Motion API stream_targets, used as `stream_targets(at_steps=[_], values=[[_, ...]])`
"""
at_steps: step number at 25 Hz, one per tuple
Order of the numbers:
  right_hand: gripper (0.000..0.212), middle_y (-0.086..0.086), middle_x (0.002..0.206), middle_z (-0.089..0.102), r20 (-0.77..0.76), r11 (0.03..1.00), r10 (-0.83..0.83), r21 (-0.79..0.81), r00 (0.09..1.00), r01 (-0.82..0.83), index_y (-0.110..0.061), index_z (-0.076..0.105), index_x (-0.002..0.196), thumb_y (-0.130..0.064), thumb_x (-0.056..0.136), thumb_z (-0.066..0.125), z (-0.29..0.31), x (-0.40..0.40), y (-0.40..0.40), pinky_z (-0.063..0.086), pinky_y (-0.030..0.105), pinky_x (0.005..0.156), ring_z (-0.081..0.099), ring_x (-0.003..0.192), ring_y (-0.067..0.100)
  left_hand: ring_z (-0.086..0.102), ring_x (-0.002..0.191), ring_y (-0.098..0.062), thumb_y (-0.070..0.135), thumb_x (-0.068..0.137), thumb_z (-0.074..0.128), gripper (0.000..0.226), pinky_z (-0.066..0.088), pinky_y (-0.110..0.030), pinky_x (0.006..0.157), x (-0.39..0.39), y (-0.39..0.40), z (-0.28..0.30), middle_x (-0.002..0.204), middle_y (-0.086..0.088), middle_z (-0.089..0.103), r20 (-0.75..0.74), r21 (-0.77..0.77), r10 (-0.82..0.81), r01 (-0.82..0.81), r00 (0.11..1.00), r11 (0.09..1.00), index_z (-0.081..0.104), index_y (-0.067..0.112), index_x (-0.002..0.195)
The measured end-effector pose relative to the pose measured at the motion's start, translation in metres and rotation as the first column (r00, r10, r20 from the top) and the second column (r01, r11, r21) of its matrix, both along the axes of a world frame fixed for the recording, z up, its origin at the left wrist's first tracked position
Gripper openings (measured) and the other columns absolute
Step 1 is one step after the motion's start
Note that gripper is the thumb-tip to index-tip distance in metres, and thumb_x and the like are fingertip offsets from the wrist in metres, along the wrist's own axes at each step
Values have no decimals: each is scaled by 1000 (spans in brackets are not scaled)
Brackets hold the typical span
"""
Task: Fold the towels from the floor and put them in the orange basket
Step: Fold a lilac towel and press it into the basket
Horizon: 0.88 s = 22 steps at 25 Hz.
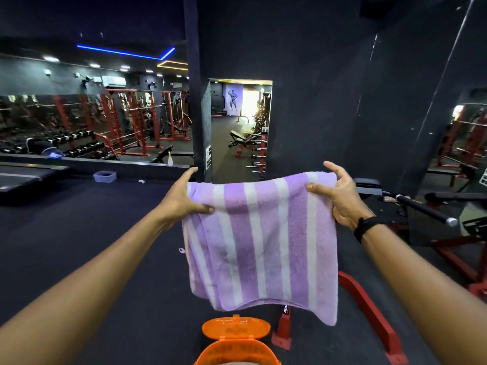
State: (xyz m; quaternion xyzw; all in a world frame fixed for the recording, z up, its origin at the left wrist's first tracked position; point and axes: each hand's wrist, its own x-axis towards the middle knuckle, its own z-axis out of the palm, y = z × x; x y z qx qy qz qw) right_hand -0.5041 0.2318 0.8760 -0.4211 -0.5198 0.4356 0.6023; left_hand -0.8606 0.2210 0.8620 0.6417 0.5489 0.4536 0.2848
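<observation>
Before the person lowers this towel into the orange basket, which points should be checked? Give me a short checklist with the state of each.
1. Left hand grip on the towel top edge: ok.
2. Right hand grip on the other top corner: ok.
3. Towel folded: doubled over, but lower edges uneven: not ok.
4. Orange basket below the towel: ok.
5. Basket lid open: ok.
6. Room left inside the basket: cannot tell.

A: Where's the towel (263, 241)?
B: Hanging above the basket (237, 351), held up between both hands: left hand (181, 198) at its left top corner, right hand (340, 196) at its right.
A: The basket's lid (235, 326)?
B: Open, behind the basket. A frame bar (369, 304) lies on the floor right of the basket.
</observation>
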Motion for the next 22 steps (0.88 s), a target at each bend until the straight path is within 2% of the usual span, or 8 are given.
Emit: stream_targets(at_steps=[4, 8, 11, 15, 17, 19, 20, 22], values=[[96, 12, 120, 59, -75, 996, -45, 76, 996, 51, -13, 55, 127, -20, 38, 90, 10, -4, -6, 57, 24, 68, 67, 86, 11, 58, 94, -12, 14, 59, 89, 58, 50, -17, 78, -1, 2, 11, 110, -2, 62, 162, 75, 69, -82, 984, 994, 63, 15, 111], [75, 5, 105, 63, -24, 996, 51, 80, 998, -49, -13, 51, 131, 6, 63, 78, 12, -1, -9, 57, 24, 70, 68, 82, 8, 61, 91, -22, -4, 67, 79, 45, 57, -33, 80, -3, 4, 18, 106, -11, 63, 442, -25, -47, 65, 896, 998, 63, 15, 104], [68, 12, 108, 63, 225, 990, 88, 91, 970, -111, -17, 55, 125, 20, 70, 70, 6, 5, -4, 58, 27, 76, 65, 88, 15, 60, 87, -18, -11, 61, 81, 53, 57, -25, 75, -3, 5, 18, 100, -8, 64, 275, 2, -45, 46, 961, 999, 64, 8, 108], [36, 20, 109, 66, 304, 991, -52, 134, 951, 11, -13, 68, 99, 6, 70, 78, 7, 8, -1, 57, 31, 77, 62, 89, 19, 60, 82, -18, 3, 69, 82, 25, 49, -17, 64, -13, 11, 20, 85, -4, 68, 49, 62, 112, -115, 993, 991, 70, 9, 92], [23, 17, 98, 69, 360, 989, -97, 143, 928, 47, -7, 70, 90, -4, 71, 81, 5, 8, -2, 54, 38, 75, 62, 84, 20, 59, 97, -26, 27, 71, 83, 19, 48, -31, 77, -20, 18, 20, 92, -5, 66, -193, 19, 268, -270, 944, 963, 70, 20, 83], [16, 10, 91, 69, 423, 984, -129, 166, 897, 63, -7, 70, 84, -9, 72, 81, 5, 8, -4, 52, 40, 75, 61, 81, 18, 49, 109, -31, 52, 66, 80, 27, 41, -39, 88, -28, 16, 24, 100, -2, 58, -477, 68, 372, -388, 796, 919, 65, 33, 78], [14, 7, 91, 69, 461, 983, -130, 177, 878, 52, -8, 70, 82, -10, 73, 81, 7, 8, -7, 52, 39, 75, 61, 82, 16, 50, 108, -30, 61, 60, 78, 36, 41, -39, 88, -33, 15, 27, 98, -3, 59, -497, 65, 299, -308, 815, 949, 65, 32, 77], [13, 1, 100, 67, 457, 990, -12, 129, 890, -53, -13, 69, 79, -8, 71, 79, 17, 14, -16, 53, 26, 76, 61, 90, 12, 61, 96, -24, 69, 46, 80, 63, 48, -36, 81, -45, 7, 35, 92, -10, 68, -325, -62, -109, 94, 939, 994, 70, 18, 82]])
